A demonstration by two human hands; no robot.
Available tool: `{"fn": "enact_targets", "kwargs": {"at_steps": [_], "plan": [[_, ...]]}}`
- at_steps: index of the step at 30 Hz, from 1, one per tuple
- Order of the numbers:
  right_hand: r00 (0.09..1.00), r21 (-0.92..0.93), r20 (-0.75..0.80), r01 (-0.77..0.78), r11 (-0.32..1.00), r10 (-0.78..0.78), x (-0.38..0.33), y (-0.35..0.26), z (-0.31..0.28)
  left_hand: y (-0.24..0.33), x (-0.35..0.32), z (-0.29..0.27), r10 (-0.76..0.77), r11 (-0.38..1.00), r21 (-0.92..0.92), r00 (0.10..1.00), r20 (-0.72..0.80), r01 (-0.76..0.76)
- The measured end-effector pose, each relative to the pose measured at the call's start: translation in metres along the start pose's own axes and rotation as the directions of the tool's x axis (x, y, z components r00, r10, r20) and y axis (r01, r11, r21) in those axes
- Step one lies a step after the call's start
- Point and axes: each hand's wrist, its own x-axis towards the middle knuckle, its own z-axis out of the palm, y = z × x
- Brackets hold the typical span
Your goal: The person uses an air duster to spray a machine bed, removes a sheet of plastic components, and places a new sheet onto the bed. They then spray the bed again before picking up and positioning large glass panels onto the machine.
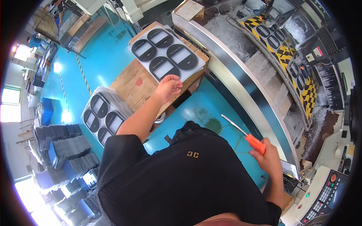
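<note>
Black shirt (188, 180): nearest the lens, filling the lower middle; both forearms reach out from it.
Right hand (269, 158): grip closed around the orange handle of a screwdriver (245, 136); the thin metal shaft slants up and to the left, its tip in the air above the blue floor (196, 109).
Left hand (167, 87): grip narrow, fingers curled in toward the thumb; whether anything is pinched between them cannot be told. It hangs at the near edge of the printed sheet (166, 52), touching it or just short of it.
Printed sheet: light grey, carrying four dark oval shapes with pale rectangular windows; it lies on top of a wooden surface (132, 83), at its far end.
Wooden surface: pale planks with a small red mark, standing on the blue floor between the person and the machine.
Second stack (103, 115): more sheets with the same dark ovals, just beside the wooden surface on the left, lower down.
Machine edge (241, 90): long bright metal rail curving from upper middle to lower right, close to the right hand.
Conveyor (286, 56): black and yellow checkered strip behind the rail, with dark oval pieces lying on it.
Control panel (324, 196): lower right, grey with coloured buttons.
Dark piles (64, 147): stacked sheets at far left, well apart from both hands.
</note>
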Motion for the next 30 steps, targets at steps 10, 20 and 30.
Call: {"fn": "enact_targets", "kwargs": {"at_steps": [10, 20, 30], "plan": [[0.988, 0.3, 0.122, -0.123, 0.946, 0.09, -0.001, 0.012, 0.106, 0.018, 0.052, 0.038, -0.184, 0.953, 0.255, 0.981, 0.056, 0.164], [0.371, 0.843, -0.319, -0.31, 0.44, 0.872, -0.095, 0.235, 0.191, 0.039, 0.071, 0.07, -0.124, 0.901, 0.417, 0.854, 0.505, -0.116], [0.768, 0.822, -0.2, -0.207, 0.531, 0.609, -0.139, 0.085, 0.103, 0.022, 0.072, 0.048, -0.209, 0.977, 0.134, 0.888, 0.409, 0.168]]}}
